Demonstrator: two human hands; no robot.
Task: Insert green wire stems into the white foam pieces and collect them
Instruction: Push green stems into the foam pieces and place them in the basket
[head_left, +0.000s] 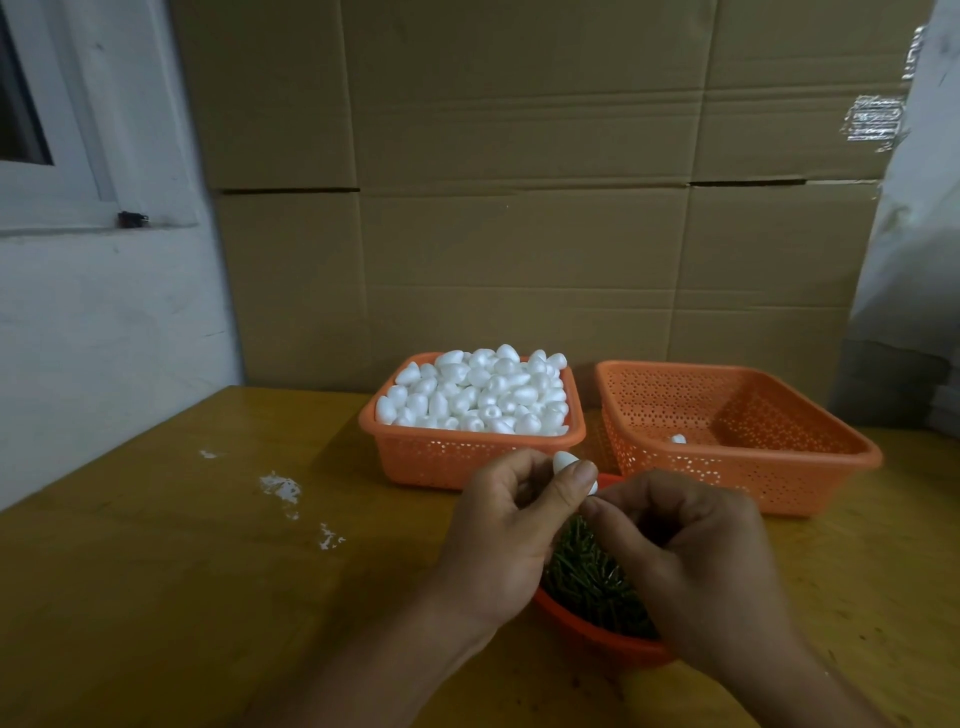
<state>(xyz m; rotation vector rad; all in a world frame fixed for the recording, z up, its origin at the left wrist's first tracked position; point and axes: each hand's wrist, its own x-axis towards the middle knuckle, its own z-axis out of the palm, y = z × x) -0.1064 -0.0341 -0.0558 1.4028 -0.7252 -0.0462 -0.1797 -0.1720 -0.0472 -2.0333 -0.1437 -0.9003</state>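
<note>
My left hand (511, 525) pinches a white foam piece (565, 461) between thumb and fingers, just in front of the full basket. My right hand (680, 551) is curled beside it, its fingertips meeting the lower end of the foam piece; whatever it pinches there is hidden. Under both hands sits a small orange bowl (587, 623) filled with green wire stems (587, 571). An orange basket (467, 457) behind holds several white foam pieces (483, 389). To the right, a second orange basket (748, 467) holds one finished foam piece (678, 439).
Everything stands on a yellow-brown wooden table (182, 571) with white foam crumbs (283, 488) at the left. A cardboard wall (519, 208) closes the back; a white wall and window frame stand at the left, a grey sheet at the far right.
</note>
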